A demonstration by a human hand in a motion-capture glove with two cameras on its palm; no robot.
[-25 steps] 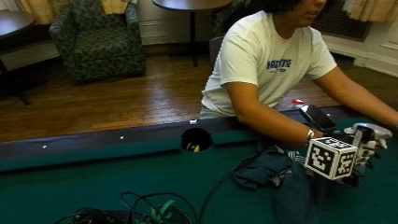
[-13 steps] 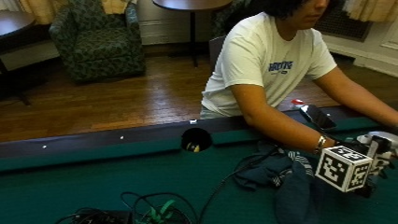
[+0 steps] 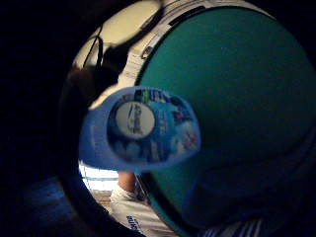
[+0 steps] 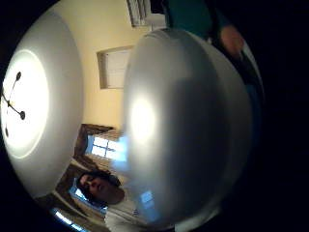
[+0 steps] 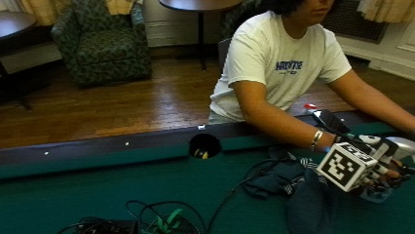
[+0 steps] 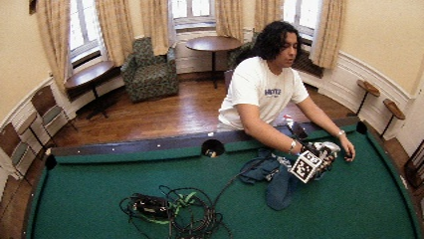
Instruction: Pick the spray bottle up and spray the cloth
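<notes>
In the outside view my gloved right hand (image 5: pixel 383 168) grips the spray bottle (image 5: pixel 397 145), held tilted just above the green felt at the right of the table. Its white spray head shows above my fingers and its blue base (image 5: pixel 378 196) below them. The dark blue cloth (image 5: pixel 289 179) lies crumpled on the felt right beside the hand, on its left. The little finger side palm view shows the bottle's blue labelled body (image 3: pixel 140 129) over the felt with the cloth (image 3: pixel 237 197) below. The bottle's white part (image 4: pixel 188 125) fills the thumb side palm view.
A tangle of black and green cables (image 6: pixel 172 210) lies on the felt toward the near left. A side pocket (image 5: pixel 205 146) sits in the far rail. The person's bare left hand (image 6: pixel 348 154) rests on the table beyond the bottle.
My hand has sunk a little lower and to the right with the bottle over the last second, staying next to the cloth. The cloth has not moved.
</notes>
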